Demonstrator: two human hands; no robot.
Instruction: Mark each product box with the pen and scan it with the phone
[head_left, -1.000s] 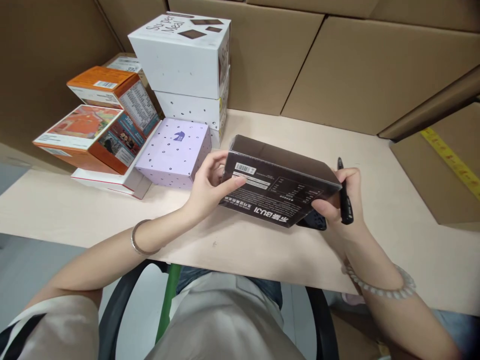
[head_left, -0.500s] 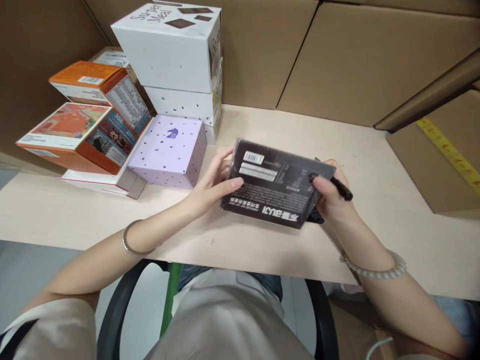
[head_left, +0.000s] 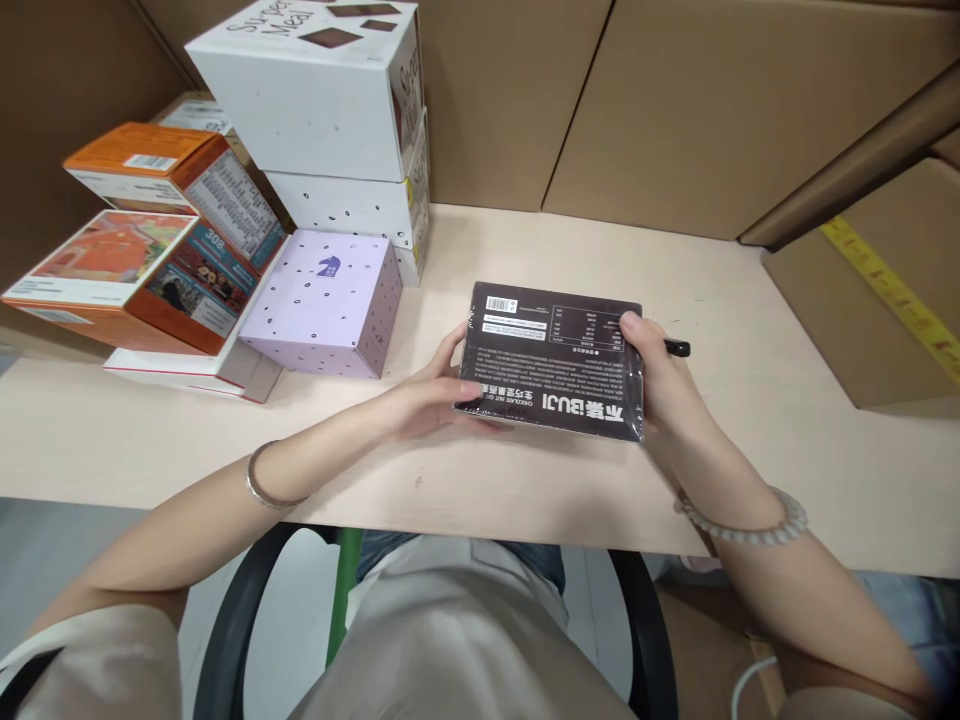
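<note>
A dark, plastic-wrapped snack box (head_left: 555,365) is held above the desk, its printed back with barcode and white lettering facing up and upside down to me. My left hand (head_left: 439,395) grips its left end, thumb on top and fingers underneath. Around the right end is my right hand (head_left: 656,365), thumb pressed on the printed face; its other fingers are mostly hidden. A black pen (head_left: 677,347) sticks out behind the right thumb, lodged in that same hand.
To the left, a lilac box (head_left: 319,295) stands beside stacked white boxes (head_left: 300,110) and orange boxes (head_left: 112,265). Cardboard panels (head_left: 495,110) wall the back of the desk (head_left: 337,465). A cardboard box with yellow tape (head_left: 892,290) is at the right.
The snack box has been levelled and turned slightly, so its back now faces me more squarely. Both hands keep hold of it. My view has shifted slightly.
</note>
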